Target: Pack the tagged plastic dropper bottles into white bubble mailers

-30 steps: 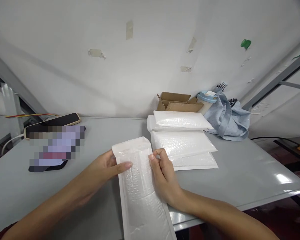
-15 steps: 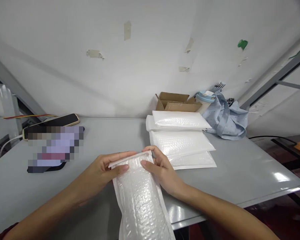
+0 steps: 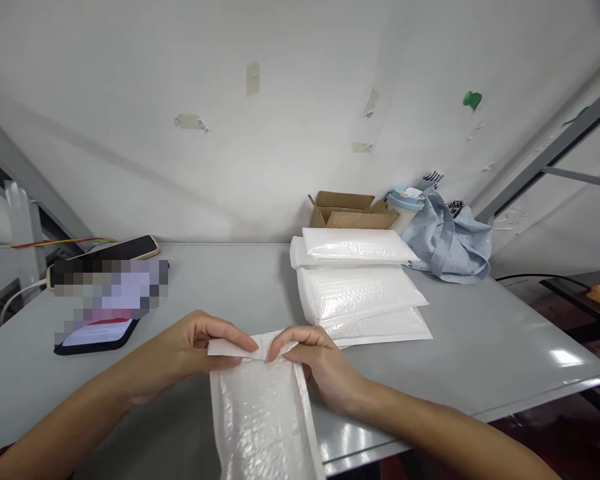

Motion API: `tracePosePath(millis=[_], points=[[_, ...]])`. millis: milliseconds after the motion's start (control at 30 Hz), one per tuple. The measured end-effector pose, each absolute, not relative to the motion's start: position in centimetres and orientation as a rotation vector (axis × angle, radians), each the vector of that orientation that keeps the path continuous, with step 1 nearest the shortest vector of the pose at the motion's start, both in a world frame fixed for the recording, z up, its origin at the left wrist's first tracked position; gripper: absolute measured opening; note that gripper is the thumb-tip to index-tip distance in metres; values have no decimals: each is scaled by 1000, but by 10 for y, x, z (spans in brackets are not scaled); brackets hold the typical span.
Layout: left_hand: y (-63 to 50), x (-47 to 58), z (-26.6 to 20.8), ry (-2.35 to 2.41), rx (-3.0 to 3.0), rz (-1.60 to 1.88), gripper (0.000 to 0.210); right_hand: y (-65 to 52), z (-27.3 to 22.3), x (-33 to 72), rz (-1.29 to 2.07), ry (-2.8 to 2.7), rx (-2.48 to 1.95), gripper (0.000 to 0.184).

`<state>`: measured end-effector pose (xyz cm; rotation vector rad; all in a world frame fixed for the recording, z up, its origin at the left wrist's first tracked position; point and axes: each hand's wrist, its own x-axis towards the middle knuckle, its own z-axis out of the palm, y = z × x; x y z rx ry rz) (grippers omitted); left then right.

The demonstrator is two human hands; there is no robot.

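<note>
A white bubble mailer (image 3: 265,420) hangs over the near edge of the table, its lower end cut off by the frame. Its top flap is folded toward me. My left hand (image 3: 200,343) pinches the flap's left part, index finger on top and thumb underneath. On the right part, my right hand (image 3: 315,357) grips the flap the same way, its index fingertip near the middle. Just beyond my right hand lies a stack of white bubble mailers (image 3: 360,287), several of them overlapping.
Behind the stack stand an open cardboard box (image 3: 363,219), a cup with a blue lid (image 3: 405,200) and a light blue cloth bag (image 3: 450,240). Two phones, one black-edged (image 3: 100,337) and one with a cable (image 3: 135,248), lie at left on the grey table (image 3: 230,280).
The mailer's flap has been folded over toward me, and the index fingers have come over onto it. Both hands and the mailer sit slightly lower in view.
</note>
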<state>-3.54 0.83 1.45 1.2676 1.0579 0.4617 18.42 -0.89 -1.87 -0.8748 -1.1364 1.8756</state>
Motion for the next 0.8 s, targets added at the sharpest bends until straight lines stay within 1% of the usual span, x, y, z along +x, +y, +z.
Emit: tracePosePath(millis=[67, 133, 300, 367, 467, 500, 600, 700, 733, 800], points=[[12, -40, 13, 1072, 1190, 515, 16, -9, -19, 184, 1933, -1070, -863, 14], [15, -43, 12, 1038, 1081, 568, 19, -8, -19, 183, 1956, -976, -885, 14], [19, -40, 11, 791, 1035, 571, 41, -4, -22, 180, 1966, -761, -949, 13], [18, -35, 8, 813, 1107, 535, 38, -6, -24, 178, 1992, -692, -958, 14], [17, -24, -1, 916, 1243, 535, 19, -9, -27, 175, 2058, -625, -963, 13], [18, -20, -4, 932, 1282, 552, 17, -10, -29, 175, 2074, -605, -956, 12], [22, -13, -5, 972, 1362, 620, 21, -11, -33, 176, 2163, -622, -917, 13], [28, -5, 3, 1019, 1362, 681, 28, -12, -40, 176, 2259, -780, -865, 30], [30, -2, 7, 1028, 1349, 704, 29, -12, -42, 175, 2292, -816, -858, 33], [35, 7, 14, 1024, 1303, 742, 29, -13, -45, 174, 2341, -839, -833, 28]])
